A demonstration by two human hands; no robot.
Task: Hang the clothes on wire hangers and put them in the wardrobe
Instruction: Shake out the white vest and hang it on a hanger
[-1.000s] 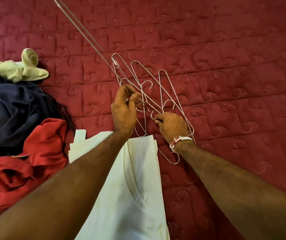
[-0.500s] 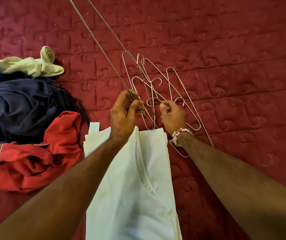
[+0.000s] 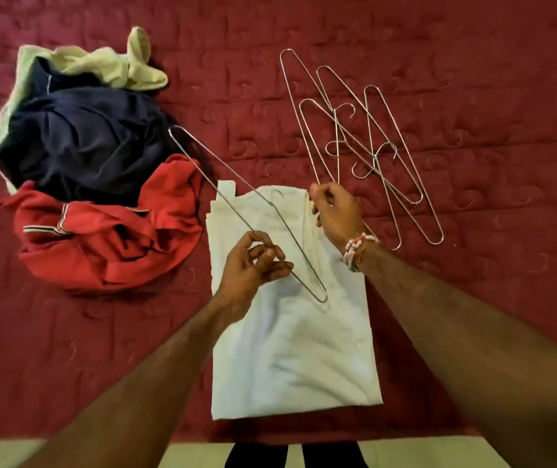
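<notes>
A folded white sleeveless top (image 3: 290,349) lies flat on the red quilted bed, neck end away from me. My left hand (image 3: 253,265) grips one wire hanger (image 3: 233,211) by its lower bar, holding it slanted above the top's upper left part. My right hand (image 3: 336,214) rests at the top's upper right corner and pinches a wire of the hanger pile (image 3: 364,143), which lies spread on the bed to the right. The wardrobe is out of view.
A heap of clothes sits at the left: a red polo shirt (image 3: 101,238), a dark navy garment (image 3: 84,143) and a pale cream one (image 3: 111,65). The red quilt (image 3: 489,79) stretches beyond. The bed's near edge and a pale floor (image 3: 0,454) show below.
My left hand has pulled one hanger free of the pile and brought it back over the white top. The pile now lies on the bed, with my right hand at its near end.
</notes>
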